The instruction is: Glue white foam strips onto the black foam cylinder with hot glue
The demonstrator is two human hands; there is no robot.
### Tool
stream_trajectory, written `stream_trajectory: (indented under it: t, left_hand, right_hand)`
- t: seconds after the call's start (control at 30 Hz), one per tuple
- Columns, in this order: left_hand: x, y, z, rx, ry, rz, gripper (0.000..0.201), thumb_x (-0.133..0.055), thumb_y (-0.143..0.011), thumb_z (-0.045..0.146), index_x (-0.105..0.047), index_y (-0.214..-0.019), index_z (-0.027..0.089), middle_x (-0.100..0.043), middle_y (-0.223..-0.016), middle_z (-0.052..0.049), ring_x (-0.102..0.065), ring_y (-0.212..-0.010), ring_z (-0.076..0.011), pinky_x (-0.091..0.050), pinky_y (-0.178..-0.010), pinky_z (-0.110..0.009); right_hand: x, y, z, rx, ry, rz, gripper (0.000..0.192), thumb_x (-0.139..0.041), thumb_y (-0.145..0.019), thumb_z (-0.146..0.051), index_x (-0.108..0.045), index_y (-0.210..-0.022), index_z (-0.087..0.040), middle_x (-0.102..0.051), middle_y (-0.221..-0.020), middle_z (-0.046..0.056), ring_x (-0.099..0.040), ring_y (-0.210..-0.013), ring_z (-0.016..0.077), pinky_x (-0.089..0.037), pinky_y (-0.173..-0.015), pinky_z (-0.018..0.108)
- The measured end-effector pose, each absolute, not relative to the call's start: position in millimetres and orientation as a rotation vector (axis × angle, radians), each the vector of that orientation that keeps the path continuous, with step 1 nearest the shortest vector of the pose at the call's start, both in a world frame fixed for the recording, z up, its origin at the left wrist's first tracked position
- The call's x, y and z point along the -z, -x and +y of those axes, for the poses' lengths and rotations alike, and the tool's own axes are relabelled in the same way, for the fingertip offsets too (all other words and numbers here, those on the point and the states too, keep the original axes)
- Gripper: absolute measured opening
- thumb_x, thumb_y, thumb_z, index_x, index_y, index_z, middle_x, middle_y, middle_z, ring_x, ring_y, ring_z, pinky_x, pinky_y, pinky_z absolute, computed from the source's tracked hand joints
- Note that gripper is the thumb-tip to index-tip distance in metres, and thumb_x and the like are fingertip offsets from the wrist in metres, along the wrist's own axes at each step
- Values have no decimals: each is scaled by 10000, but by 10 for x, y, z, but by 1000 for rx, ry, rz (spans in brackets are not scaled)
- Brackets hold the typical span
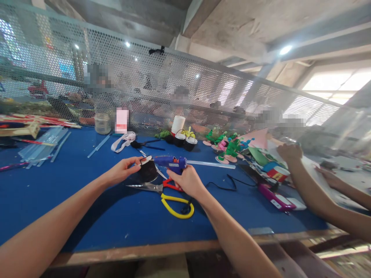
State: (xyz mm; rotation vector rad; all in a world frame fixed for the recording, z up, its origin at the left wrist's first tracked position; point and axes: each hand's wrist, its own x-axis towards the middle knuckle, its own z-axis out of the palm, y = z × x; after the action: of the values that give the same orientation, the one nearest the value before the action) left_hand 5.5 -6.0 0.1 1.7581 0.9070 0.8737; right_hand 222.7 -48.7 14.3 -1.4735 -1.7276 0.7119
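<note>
Head view: left hand (123, 170) pinching a small black cup (148, 171) near the middle of the blue table (72, 193); right hand (188, 180) closed around a blue glue gun (171, 162), nozzle just beside the cup's rim. Best done with the cup held steady, nozzle kept touching the rim — trigger squeezed gently, fingers clear of hot glue. Hard to make out: the nozzle tip and any glue. Scissors (162, 191) near the right hand, partly hidden beneath it.

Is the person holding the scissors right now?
No, the scissors lie on the blue table while the right hand holds a glue gun.
</note>
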Motion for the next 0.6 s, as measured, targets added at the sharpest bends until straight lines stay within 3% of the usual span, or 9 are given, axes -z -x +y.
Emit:
stream_trajectory:
  t: [0.6]
  left_hand:
    - [1,-43,-56,-861,-1801,908,395,-559,-643,572,-446,-637,193,-579,-1154,-84,-368,-1221,-251,-240,-1017,-364]
  right_hand:
    - [-104,-2259,-393,-714,1500,-1688,267,-506,-688,-328,-504,-476,-166,-443,-327,-40,-403,-296,78,-353,-357,189]
